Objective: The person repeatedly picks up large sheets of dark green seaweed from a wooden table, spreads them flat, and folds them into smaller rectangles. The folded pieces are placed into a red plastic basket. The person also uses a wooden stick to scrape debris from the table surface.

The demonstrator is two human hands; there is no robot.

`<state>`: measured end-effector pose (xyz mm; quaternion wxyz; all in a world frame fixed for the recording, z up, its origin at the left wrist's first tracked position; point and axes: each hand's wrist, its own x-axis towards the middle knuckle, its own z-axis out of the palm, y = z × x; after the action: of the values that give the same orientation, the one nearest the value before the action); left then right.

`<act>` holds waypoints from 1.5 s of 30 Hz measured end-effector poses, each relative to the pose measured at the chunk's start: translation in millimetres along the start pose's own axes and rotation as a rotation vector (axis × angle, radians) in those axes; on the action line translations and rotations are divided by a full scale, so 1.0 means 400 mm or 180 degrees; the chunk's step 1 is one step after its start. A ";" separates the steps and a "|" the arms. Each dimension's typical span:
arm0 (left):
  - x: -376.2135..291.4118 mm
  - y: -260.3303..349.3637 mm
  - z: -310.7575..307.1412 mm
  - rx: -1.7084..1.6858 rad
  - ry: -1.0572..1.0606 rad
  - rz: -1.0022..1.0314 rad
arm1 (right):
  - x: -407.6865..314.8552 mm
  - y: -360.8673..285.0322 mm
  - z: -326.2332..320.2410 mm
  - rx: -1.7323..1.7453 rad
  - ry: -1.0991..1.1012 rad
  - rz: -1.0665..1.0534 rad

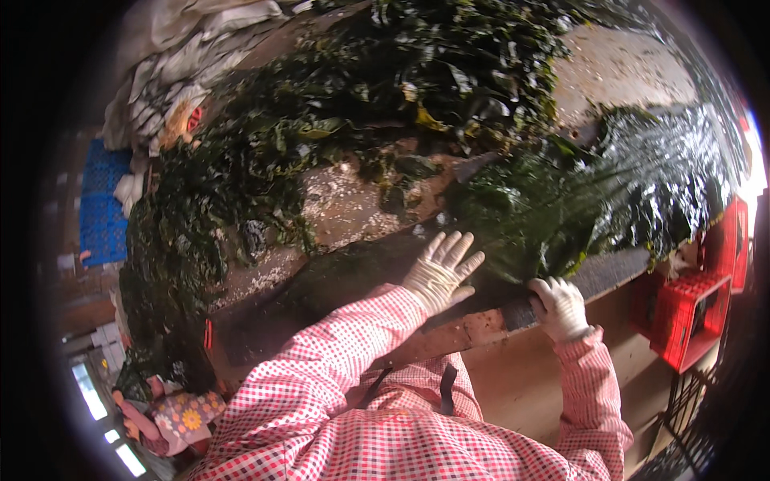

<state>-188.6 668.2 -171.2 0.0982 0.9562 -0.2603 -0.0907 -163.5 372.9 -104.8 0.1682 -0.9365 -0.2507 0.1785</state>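
Note:
My left hand, in a pale work glove, lies palm down with its fingers spread. Under it is a broad dark seaweed blade spread along the near edge of the worktable. To its right, my gloved right hand has its fingers curled over the near edge of a wet green seaweed sheet. That sheet runs off to the right, glossy where light falls on it. My right thumb is partly hidden, and so is the edge within the grip.
A large heap of seaweed covers the far side, with more piled on the left. White specks dot the bare tabletop. Red plastic crates stand at right, a blue crate at left. A person in a flowered garment is lower left.

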 end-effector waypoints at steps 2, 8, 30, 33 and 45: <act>-0.017 0.032 0.004 -0.0120 0.0152 -0.0248 | 0.005 -0.022 -0.058 0.0061 -0.0686 0.0154; -0.065 0.005 -0.035 -0.0933 -0.0229 0.0127 | 0.326 -0.192 -0.074 0.0282 0.0509 -0.0996; -0.229 -0.146 0.025 -0.0729 -0.0059 0.0511 | 0.586 -0.423 0.020 0.0215 -0.2367 -0.0211; -0.227 -0.147 0.032 -0.0748 -0.0122 0.0547 | 0.661 -0.401 0.049 0.1457 -0.2084 -0.0012; -0.240 -0.165 -0.003 -0.1109 0.0127 0.0726 | 0.611 -0.549 0.199 -0.0172 -0.0626 -0.1280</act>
<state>-238.2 773.6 -173.9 0.2768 0.8907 -0.3453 -0.1036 -88.6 699.8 -147.1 0.1499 -0.8499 -0.4522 0.2251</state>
